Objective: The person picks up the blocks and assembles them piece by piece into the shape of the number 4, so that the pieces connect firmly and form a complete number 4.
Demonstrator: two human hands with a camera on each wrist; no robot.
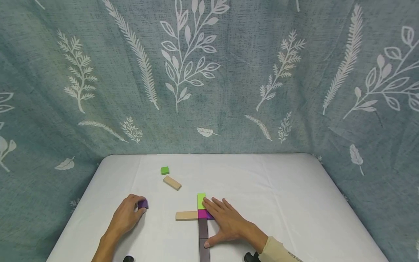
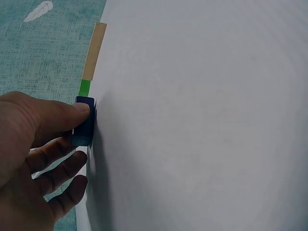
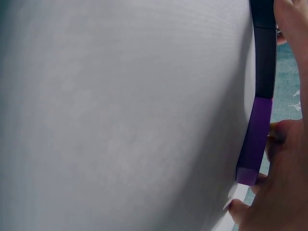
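Note:
My left hand [image 1: 126,215] pinches a small purple block [image 1: 143,204] between thumb and finger at the left of the table; the left wrist view shows the same block, dark blue there. A cross of blocks lies in front centre: a lime block [image 1: 200,200] on top, a magenta block [image 1: 202,214] in the middle, two dark grey blocks [image 1: 203,228] below, a wooden block [image 1: 187,216] to the left. On its right side a purple block [image 3: 256,139] sticks out, partly covered by my right hand [image 1: 227,220]. That hand is spread, fingertips at the lime block and thumb on the lower grey block.
Beyond the left hand lie a loose wooden block [image 1: 172,183] and a green block [image 1: 165,170]. The white-covered table [image 1: 278,189] ends at a leaf-patterned curtain [image 1: 235,91]. Black objects [image 1: 128,258] poke in at the bottom edge, one near each arm.

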